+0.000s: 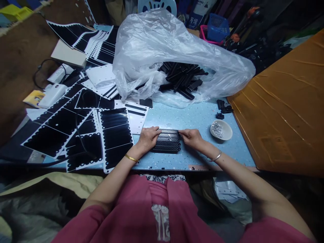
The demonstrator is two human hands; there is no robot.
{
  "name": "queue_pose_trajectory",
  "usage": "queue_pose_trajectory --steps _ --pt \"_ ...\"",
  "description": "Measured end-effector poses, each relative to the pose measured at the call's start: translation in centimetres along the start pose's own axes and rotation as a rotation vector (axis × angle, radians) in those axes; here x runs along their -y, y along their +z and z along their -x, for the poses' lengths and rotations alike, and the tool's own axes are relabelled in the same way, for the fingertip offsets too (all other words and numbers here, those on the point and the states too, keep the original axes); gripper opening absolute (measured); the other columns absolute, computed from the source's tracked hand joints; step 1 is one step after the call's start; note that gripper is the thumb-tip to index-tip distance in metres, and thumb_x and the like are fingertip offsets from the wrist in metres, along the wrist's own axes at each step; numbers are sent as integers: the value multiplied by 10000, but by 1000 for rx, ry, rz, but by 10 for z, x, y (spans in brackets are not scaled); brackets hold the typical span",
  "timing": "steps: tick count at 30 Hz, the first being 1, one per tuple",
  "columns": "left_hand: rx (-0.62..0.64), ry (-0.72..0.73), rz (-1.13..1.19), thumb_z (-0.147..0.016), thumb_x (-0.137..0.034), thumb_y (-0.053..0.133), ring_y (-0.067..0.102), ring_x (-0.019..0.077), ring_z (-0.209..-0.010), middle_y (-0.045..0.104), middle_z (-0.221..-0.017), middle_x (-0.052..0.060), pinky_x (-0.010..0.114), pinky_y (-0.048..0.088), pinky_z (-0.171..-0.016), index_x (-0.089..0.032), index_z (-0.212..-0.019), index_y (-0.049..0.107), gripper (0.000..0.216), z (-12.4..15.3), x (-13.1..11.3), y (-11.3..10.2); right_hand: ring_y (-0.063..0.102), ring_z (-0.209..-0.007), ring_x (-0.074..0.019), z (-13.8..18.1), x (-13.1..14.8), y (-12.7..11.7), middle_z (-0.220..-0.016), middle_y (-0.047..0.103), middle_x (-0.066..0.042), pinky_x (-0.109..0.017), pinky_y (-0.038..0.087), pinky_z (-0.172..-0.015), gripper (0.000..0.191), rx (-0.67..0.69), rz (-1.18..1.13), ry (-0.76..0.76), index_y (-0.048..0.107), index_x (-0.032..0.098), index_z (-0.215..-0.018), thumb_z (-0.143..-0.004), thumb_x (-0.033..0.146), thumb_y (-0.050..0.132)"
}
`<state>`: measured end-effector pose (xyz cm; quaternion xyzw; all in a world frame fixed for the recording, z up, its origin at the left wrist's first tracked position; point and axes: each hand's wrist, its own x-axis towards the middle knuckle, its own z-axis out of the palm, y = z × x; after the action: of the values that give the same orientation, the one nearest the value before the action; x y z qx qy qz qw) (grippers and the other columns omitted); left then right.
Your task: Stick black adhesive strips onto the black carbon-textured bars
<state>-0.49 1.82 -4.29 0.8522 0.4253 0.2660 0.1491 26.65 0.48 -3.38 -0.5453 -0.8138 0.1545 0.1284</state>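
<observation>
A row of black perforated plastic strips (167, 141) lies side by side on the light blue table (184, 118) near its front edge. My left hand (149, 135) rests on the left ends of the strips, fingers curled over them. My right hand (190, 135) pinches the right end of the topmost strip. A gold bangle is on my left wrist, a silver one on my right.
A clear plastic bag (167, 50) holding several black strips (183, 79) lies behind. A small white bowl of metal bits (221, 130) stands right of my hands. White sheets with black stickers (83, 128) cover the left. Brown board (286, 108) lies at right.
</observation>
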Motion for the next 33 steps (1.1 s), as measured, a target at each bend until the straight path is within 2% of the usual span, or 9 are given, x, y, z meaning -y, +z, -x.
queue_pose_trajectory --steps 4,8,12,15,21,30,33 --pt "5 -22 1 -853 -126 561 690 220 -999 715 -1141 58 393 520 -873 -237 -1019 720 255 0 0 0 719 -809 -208 -7 1 2 -898 775 -67 -288 525 -727 223 -39 -181 134 777 219 -908 -821 221 572" --pt "16 -31 22 -862 -138 559 684 227 -1028 710 -1159 62 407 521 -889 -242 -1042 717 261 1 0 -1 671 -623 -186 -14 1 4 -714 752 -66 -280 511 -579 161 -74 -477 353 768 167 -792 -722 272 667" --pt "9 -37 32 -864 -132 556 690 224 -1017 714 -1152 65 412 517 -915 -237 -1036 722 261 0 -1 -1 581 -495 -140 -17 1 4 -586 688 -52 -252 449 -461 301 -87 -728 476 738 119 -740 -600 385 765" --pt "6 -36 33 -859 -127 559 687 231 -1033 716 -1151 69 412 518 -906 -226 -1036 720 258 0 -2 -1 576 -475 -134 -16 3 1 -554 662 -35 -249 460 -448 385 -105 -835 520 717 116 -743 -524 420 804" --pt "-5 -18 24 -859 -123 562 693 233 -1012 718 -1144 70 417 525 -879 -222 -1029 717 250 0 -2 -2 608 -449 -141 -13 11 -10 -587 666 -48 -231 467 -393 424 -119 -985 610 682 108 -765 -595 484 781" --pt "-2 -25 42 -864 -130 556 689 227 -1000 710 -1148 78 410 516 -887 -220 -1045 715 258 1 0 1 584 -407 -122 -16 13 -8 -496 624 -15 -208 444 -383 392 -44 -1040 576 675 101 -718 -585 447 801" --pt "17 -50 6 -870 -142 547 660 252 -1055 683 -1194 97 440 504 -894 -233 -1074 715 280 3 0 3 583 -406 -125 -16 12 -8 -481 625 -19 -204 436 -379 370 -27 -1033 577 681 103 -727 -600 433 788"
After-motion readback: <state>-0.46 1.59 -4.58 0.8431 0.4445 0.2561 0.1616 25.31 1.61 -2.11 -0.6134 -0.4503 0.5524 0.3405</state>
